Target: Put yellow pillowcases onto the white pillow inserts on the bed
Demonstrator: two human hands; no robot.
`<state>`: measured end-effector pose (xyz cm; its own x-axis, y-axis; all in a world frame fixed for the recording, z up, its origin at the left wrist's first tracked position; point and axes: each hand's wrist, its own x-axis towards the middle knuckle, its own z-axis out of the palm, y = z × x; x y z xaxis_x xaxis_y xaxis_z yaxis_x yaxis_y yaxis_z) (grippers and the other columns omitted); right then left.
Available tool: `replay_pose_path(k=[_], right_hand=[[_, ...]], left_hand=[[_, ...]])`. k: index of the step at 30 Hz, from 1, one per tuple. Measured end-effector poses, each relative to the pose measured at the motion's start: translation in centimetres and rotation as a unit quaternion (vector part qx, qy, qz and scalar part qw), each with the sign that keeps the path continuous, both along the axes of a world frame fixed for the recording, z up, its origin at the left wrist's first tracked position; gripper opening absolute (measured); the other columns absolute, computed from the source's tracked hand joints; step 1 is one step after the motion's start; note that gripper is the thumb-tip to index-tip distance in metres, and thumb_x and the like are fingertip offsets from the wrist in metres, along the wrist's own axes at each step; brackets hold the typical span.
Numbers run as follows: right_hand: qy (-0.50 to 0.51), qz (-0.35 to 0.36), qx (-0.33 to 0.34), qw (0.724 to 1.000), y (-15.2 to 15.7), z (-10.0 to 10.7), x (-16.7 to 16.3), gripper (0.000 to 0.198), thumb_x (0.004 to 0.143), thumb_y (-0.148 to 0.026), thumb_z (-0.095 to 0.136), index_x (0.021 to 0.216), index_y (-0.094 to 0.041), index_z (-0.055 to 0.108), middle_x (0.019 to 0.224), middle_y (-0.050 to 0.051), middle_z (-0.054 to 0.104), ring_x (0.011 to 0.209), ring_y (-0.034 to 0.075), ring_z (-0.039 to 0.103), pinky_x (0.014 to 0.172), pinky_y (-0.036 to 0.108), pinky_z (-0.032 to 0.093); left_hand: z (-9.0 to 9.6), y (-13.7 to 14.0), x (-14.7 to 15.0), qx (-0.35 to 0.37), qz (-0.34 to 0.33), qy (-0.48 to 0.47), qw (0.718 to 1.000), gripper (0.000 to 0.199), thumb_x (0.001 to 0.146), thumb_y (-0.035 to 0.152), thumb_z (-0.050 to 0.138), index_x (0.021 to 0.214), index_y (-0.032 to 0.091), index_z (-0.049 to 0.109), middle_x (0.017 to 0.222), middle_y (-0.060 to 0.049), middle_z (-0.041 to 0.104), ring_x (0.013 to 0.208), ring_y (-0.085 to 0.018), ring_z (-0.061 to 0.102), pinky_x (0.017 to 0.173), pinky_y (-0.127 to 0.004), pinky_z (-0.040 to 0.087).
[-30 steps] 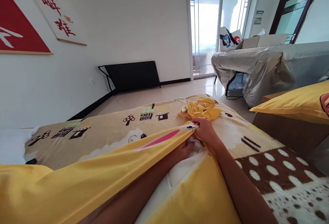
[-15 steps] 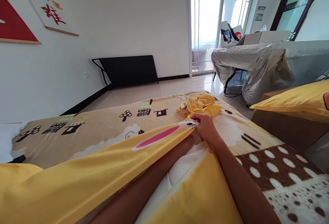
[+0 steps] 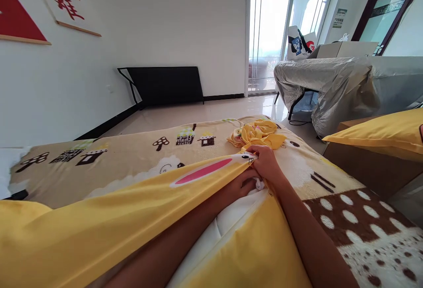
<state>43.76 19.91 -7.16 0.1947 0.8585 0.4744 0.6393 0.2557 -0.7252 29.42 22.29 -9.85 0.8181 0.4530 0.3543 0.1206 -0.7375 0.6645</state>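
A yellow pillowcase (image 3: 125,217) with a white rabbit print and pink ear stretches across the bed, its mouth open toward me. My right hand (image 3: 265,160) is closed on the far corner of the pillowcase from outside. Within the opening, my left hand (image 3: 246,181) has its fingers curled at a corner of the white pillow (image 3: 228,213); its fingertips are partly hidden. The pillow lies between the pillowcase's two sides, with the near yellow side below it. Just beyond my right hand lies a bunched yellow cloth (image 3: 259,134).
A beige patterned blanket (image 3: 132,160) covers the bed. At the right, another yellow pillow (image 3: 380,134) rests on a brown box (image 3: 357,164). Behind stands a plastic-covered table (image 3: 333,74). A black folded panel (image 3: 168,85) leans against the wall.
My left hand has moved slightly, and its fingers and the white pillow corner show more clearly inside the pillowcase. My right hand keeps its hold. The view has shifted a little.
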Motion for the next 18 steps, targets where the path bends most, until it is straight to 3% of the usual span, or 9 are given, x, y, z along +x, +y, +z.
replay_pose_path(k=[4, 8, 11, 18], right_hand=[[-0.004, 0.018, -0.013, 1.000, -0.1, 0.1, 0.0, 0.031, 0.058, -0.005, 0.048, 0.075, -0.016, 0.072, 0.074, 0.002, 0.070, 0.073, 0.016, 0.058, 0.066, 0.023, 0.040], [-0.001, 0.019, -0.033, 0.999, -0.2, 0.3, 0.0, 0.029, 0.057, -0.005, 0.049, 0.072, -0.016, 0.072, 0.071, 0.001, 0.069, 0.071, 0.015, 0.057, 0.065, 0.023, 0.039], [-0.005, 0.019, -0.040, 0.999, -0.3, 0.5, 0.0, 0.028, 0.057, -0.005, 0.050, 0.071, -0.015, 0.071, 0.068, 0.001, 0.068, 0.070, 0.015, 0.056, 0.063, 0.022, 0.038], [-0.008, 0.015, -0.038, 0.999, -0.6, 0.7, 0.0, 0.027, 0.059, -0.005, 0.050, 0.071, -0.015, 0.072, 0.069, 0.001, 0.069, 0.069, 0.015, 0.058, 0.063, 0.023, 0.039]], left_hand=[[-0.5, 0.0, 0.7, 0.010, -0.007, 0.021, 1.000, 0.015, 0.082, 0.019, 0.054, 0.078, 0.017, 0.068, 0.079, -0.002, 0.070, 0.076, -0.016, 0.062, 0.080, -0.026, 0.051], [-1.4, 0.2, 0.9, 0.037, 0.092, 0.003, 0.995, 0.023, 0.089, 0.030, 0.047, 0.094, 0.019, 0.067, 0.106, -0.006, 0.069, 0.100, -0.022, 0.060, 0.098, -0.036, 0.045], [-1.1, -0.3, 0.4, 0.070, 0.127, 0.003, 0.990, 0.029, 0.092, 0.033, 0.042, 0.103, 0.022, 0.065, 0.121, -0.007, 0.064, 0.112, -0.025, 0.056, 0.106, -0.044, 0.037], [0.5, -1.6, 0.3, 0.141, 0.133, 0.046, 0.980, 0.024, 0.084, 0.025, 0.044, 0.084, 0.017, 0.067, 0.096, -0.013, 0.069, 0.094, -0.031, 0.062, 0.091, -0.051, 0.047]])
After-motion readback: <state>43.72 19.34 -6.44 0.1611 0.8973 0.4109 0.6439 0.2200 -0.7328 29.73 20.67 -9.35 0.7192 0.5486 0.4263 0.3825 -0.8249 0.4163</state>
